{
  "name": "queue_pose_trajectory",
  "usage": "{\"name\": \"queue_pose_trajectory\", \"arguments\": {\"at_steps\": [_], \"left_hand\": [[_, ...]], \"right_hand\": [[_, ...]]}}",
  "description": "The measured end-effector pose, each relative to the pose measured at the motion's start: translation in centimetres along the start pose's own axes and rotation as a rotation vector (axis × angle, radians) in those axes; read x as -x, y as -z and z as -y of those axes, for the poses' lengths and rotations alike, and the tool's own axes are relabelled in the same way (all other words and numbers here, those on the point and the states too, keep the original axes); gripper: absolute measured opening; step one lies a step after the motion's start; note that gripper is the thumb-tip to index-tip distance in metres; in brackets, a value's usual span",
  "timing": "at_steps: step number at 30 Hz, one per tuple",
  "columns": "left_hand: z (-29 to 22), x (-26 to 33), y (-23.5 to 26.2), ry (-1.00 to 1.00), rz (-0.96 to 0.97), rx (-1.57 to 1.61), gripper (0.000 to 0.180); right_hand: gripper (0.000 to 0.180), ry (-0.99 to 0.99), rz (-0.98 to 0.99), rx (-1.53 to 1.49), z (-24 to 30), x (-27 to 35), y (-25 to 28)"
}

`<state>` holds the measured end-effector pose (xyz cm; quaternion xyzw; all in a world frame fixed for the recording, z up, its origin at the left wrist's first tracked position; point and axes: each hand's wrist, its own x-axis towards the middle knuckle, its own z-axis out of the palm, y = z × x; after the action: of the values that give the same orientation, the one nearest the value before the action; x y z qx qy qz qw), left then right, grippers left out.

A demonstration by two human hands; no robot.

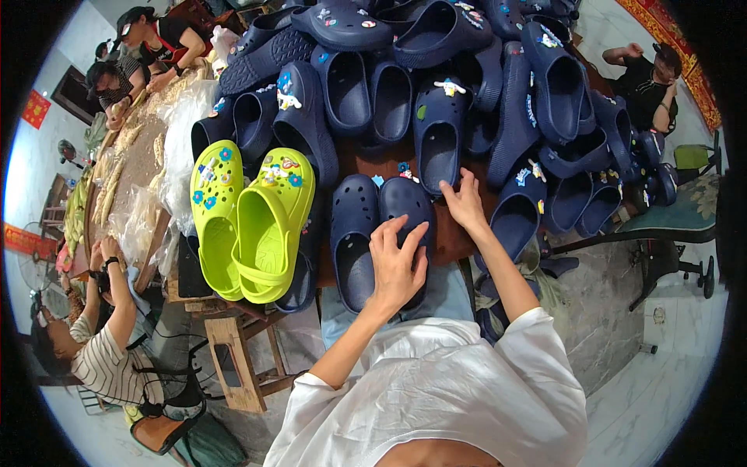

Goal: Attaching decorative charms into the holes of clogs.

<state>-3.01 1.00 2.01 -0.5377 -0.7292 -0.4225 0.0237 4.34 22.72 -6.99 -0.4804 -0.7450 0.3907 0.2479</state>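
Observation:
A pair of navy foam clogs lies in front of me, toes pointing away. My left hand (399,265) rests over the right clog (405,208) of that pair, fingers curved and spread. The left clog (355,233) stands beside it, its top bare and full of holes. My right hand (465,204) is farther forward, thumb and fingers apart, by the heel of another navy clog (440,128) that carries a white figure charm and a green one. Small coloured charms (405,169) show just beyond the pair's toes.
Lime-green clogs (272,226) with blue flower charms stand at the left. A heap of navy clogs (350,86) fills the far side. Left of it, people work at a table (124,167) with corn cobs. A wooden stool (233,362) stands below. Another person (654,86) is at right.

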Motion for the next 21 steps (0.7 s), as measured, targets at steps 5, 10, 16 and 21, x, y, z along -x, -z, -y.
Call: {"name": "queue_pose_trajectory", "arguments": {"at_steps": [5, 10, 16, 21], "left_hand": [[0.9, 0.3, -0.9, 0.007, 0.043, 0.025, 0.045], [1.1, 0.4, -1.1, -0.004, 0.034, 0.011, 0.041], [1.2, 0.5, -1.0, -0.002, 0.036, -0.008, 0.039], [1.5, 0.7, -1.0, -0.005, 0.028, -0.011, 0.040]], "right_hand": [[0.073, -0.218, 0.099, -0.250, 1.7, -1.0, 0.6], [0.060, -0.164, 0.064, -0.469, -0.2, -2.2, -0.2], [0.052, -0.098, -0.056, -0.510, 2.0, -3.1, 0.9], [0.041, -0.084, 0.057, -0.497, 1.5, -0.9, 2.2]]}}
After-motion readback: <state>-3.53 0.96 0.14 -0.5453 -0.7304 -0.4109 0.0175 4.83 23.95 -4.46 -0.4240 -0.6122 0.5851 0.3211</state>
